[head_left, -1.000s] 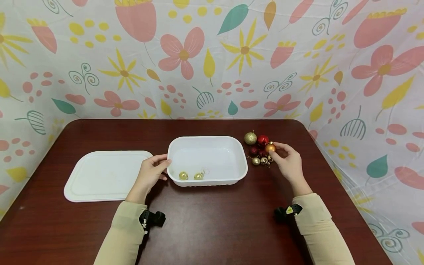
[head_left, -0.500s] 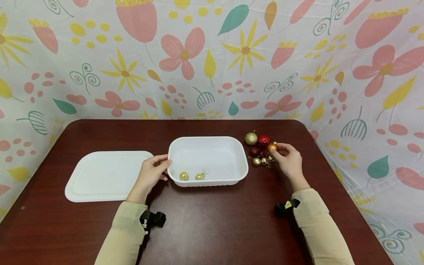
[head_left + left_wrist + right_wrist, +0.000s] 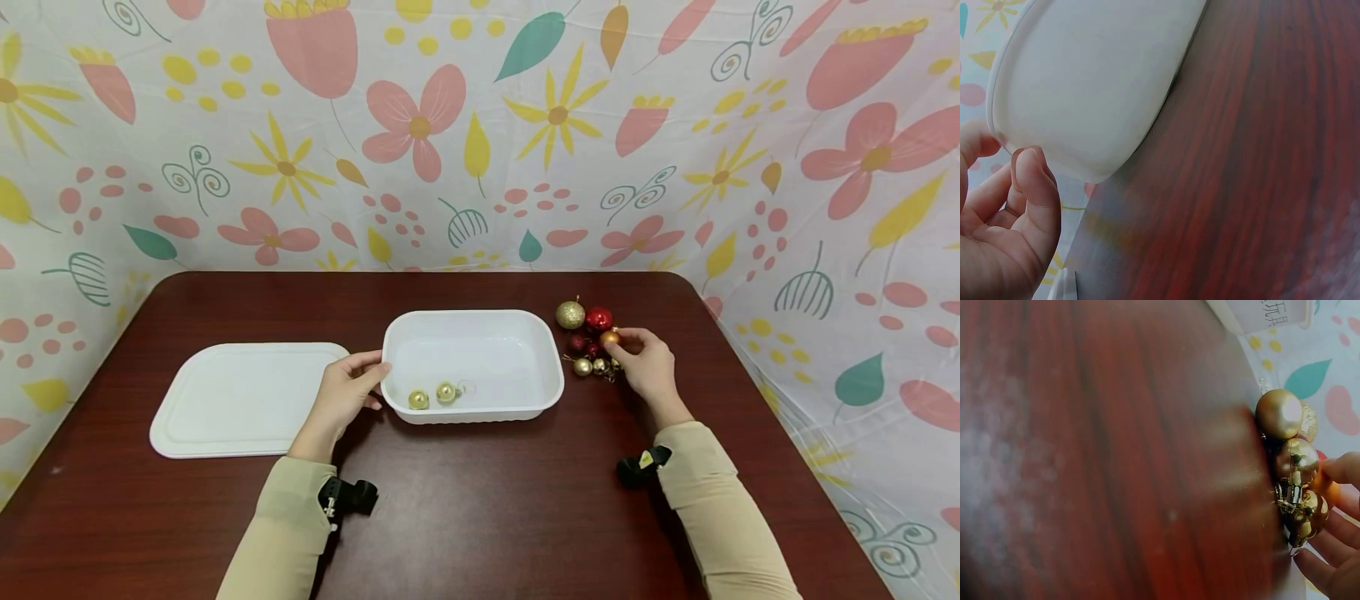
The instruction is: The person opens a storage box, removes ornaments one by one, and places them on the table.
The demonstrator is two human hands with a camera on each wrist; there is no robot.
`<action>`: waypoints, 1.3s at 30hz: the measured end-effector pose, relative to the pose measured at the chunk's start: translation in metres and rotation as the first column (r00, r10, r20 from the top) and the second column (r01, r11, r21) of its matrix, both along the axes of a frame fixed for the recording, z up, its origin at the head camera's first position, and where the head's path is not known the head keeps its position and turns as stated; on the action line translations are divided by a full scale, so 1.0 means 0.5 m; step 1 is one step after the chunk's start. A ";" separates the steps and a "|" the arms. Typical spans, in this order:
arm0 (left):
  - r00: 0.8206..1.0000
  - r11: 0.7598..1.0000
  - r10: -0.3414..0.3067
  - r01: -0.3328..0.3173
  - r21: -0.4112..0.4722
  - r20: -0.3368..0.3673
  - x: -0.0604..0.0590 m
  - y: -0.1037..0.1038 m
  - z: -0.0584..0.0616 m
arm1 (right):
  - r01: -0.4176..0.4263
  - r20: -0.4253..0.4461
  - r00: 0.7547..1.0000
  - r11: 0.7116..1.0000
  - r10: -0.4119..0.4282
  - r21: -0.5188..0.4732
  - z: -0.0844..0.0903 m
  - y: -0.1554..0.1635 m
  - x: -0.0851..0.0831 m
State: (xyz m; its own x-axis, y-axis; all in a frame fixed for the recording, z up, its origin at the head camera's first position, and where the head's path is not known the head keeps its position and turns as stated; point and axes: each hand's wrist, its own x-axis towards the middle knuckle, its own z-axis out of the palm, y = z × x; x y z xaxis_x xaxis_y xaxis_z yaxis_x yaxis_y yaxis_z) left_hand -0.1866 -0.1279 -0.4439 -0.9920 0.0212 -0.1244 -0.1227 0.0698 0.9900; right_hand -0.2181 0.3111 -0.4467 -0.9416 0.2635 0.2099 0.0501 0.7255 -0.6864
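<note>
Near the table's far right edge, the right hand [image 3: 647, 364] pinches an orange bauble [image 3: 610, 338] in the pile; tangled hooks could drag neighbours along, while the left hand [image 3: 347, 392] grips the tub [image 3: 472, 412].

Lid [image 3: 240, 398]: we see it white, flat on the table [image 3: 480, 517], left of centre
Backdrop [image 3: 480, 133]: we see floral cloth behind the dark wood

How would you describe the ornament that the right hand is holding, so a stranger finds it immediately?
Start at the white tub mid-table and look just right of it, at the cluster of baubles. The orange bauble sits at the right hand's fingers; it is the only orange one among red and gold.
</note>
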 end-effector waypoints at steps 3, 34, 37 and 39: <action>1.000 1.000 -0.002 0.002 -0.003 -0.001 0.000 0.000 0.000 | -0.010 0.010 1.000 1.000 0.010 -0.001 0.001 0.000 0.001; 1.000 1.000 -0.003 0.003 -0.005 0.001 0.001 0.001 0.000 | -0.189 -0.079 0.979 0.982 0.187 -0.018 0.078 -0.079 0.043; 1.000 1.000 -0.002 0.002 -0.001 -0.002 0.001 0.001 0.000 | -0.238 -0.084 0.968 0.971 0.235 -0.027 0.083 -0.100 0.047; 1.000 1.000 -0.002 0.002 -0.002 -0.003 0.000 0.000 -0.001 | -0.268 -0.085 0.960 0.963 0.265 -0.026 0.086 -0.116 0.051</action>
State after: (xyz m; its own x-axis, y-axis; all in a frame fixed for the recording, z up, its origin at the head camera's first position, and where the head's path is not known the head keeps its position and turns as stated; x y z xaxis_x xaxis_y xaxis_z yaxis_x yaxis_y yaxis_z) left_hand -0.1864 -0.1278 -0.4444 -0.9923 0.0226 -0.1218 -0.1199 0.0722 0.9902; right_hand -0.1928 0.2532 -0.4037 -0.9594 0.0143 0.2818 -0.1976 0.6790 -0.7070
